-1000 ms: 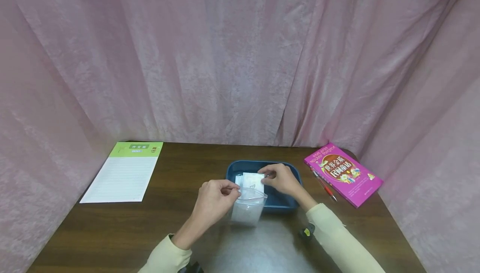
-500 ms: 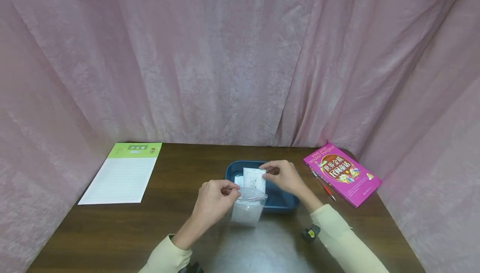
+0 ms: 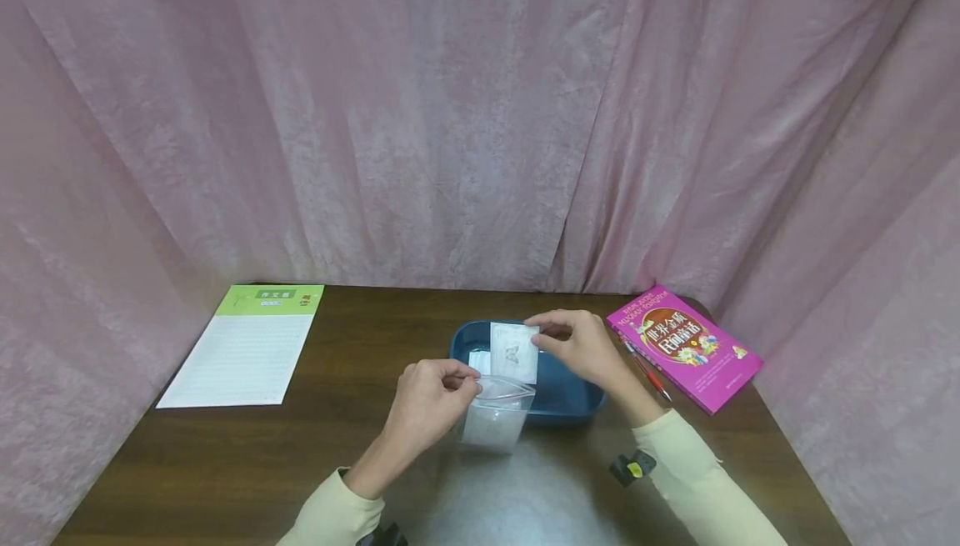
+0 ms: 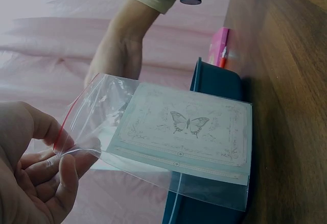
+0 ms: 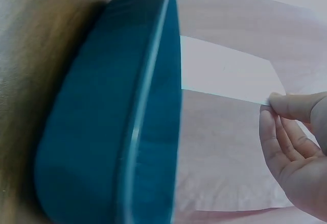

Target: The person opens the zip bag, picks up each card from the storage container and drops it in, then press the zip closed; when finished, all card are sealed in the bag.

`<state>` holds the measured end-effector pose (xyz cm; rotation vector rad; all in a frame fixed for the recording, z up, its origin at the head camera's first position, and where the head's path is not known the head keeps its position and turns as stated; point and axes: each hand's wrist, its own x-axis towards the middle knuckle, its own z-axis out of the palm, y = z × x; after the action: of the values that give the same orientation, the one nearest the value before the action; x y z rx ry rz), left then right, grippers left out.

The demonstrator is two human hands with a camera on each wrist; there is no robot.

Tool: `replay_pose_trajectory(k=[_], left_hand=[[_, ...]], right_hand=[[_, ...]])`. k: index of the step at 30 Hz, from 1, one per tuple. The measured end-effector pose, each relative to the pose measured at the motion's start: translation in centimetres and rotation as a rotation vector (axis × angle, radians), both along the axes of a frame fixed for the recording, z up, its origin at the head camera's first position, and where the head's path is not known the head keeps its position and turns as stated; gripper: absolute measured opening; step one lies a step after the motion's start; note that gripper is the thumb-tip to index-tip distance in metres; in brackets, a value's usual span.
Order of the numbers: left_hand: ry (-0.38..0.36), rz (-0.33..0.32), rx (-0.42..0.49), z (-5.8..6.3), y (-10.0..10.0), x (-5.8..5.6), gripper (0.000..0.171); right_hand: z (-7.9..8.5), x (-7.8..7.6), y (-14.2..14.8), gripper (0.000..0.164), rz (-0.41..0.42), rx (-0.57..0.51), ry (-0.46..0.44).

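While my left grip (image 3: 429, 396) pinches the clear bag (image 3: 495, 428) by its mouth (likely to spread it), my right grip (image 3: 579, 346) clamps the butterfly card (image 3: 513, 354) by one corner.

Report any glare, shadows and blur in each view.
Head: pale glare on the table, soft shadows beside it; left wrist: dim overall, bright highlights on the clear bag; right wrist: held card washed out to near white, table grain blurred.
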<state>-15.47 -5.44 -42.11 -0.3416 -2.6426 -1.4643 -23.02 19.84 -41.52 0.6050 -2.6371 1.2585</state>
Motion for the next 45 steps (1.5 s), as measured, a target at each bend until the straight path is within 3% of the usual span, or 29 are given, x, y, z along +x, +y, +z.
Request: replay_pose_trajectory(k=[9,18,25,35,45], left_hand=[[-0.007,0.005,0.0,0.0,0.1,0.1,0.011],[-0.002,0.007,-0.001,0.0,0.0,0.1,0.011],[0.002,0.019,0.002,0.0,0.0,0.1,0.01],[-0.002,0.026,0.007,0.1,0.1,0.1,0.011],[0.0,0.025,0.016,0.1,0.1,0.2,0.012]], right_hand=[[2.9,1.6,0.0,0.022,-0.018,-0.015,0.03],[5.0,2.7,0.3,0.023,-0.017,-0.06,0.167],[6.7,4.0,0.3,0.026,-0.013,-0.077,0.195],[7.6,5.6,0.2,0.026,0.015,-0.1,0.187],[7.4,6.6,-0.1,0.026,0.031,-0.104,0.22]])
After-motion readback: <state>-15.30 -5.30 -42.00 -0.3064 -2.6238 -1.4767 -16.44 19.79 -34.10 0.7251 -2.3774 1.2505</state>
